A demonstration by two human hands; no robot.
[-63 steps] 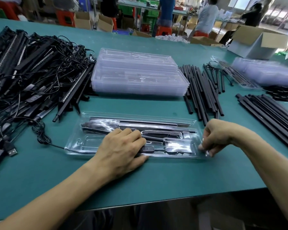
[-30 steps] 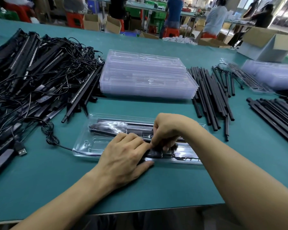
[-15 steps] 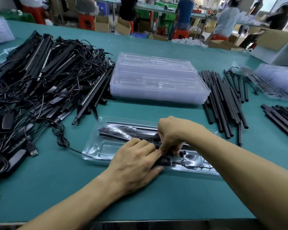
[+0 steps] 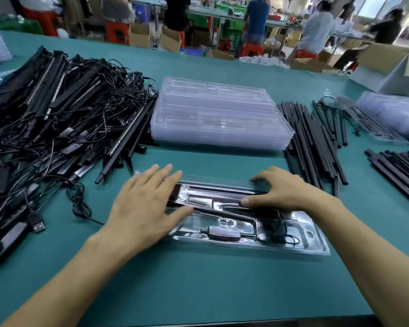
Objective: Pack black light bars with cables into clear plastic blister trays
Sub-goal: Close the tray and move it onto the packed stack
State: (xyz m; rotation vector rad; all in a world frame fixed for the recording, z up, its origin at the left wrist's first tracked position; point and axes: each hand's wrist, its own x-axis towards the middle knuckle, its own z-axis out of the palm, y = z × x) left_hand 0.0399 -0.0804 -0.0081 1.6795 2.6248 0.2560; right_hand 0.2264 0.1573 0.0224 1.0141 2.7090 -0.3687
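Note:
A clear blister tray [image 4: 316,241] lies on the green table near the front edge. In it sit a black light bar [image 4: 220,190], its inline controller [image 4: 223,233] and a coiled black cable [image 4: 275,228]. My left hand [image 4: 144,208] lies flat with straight fingers on the tray's left end. On the right part of the bar rests my right hand [image 4: 279,190], fingers spread, thumb along the tray's middle. A thin cable [image 4: 80,204] trails from the tray's left side toward the pile.
A tangled pile of black light bars with cables [image 4: 57,119] fills the left. A stack of clear trays [image 4: 217,114] stands behind the work tray. Loose black rods [image 4: 316,142] lie to the right, more rods [image 4: 399,171] and trays [image 4: 392,114] at the far right.
Both hands have left the controller and cable near the tray's front. The left one moved up and left and flattened; the right one moved right onto the bar. The controller now shows.

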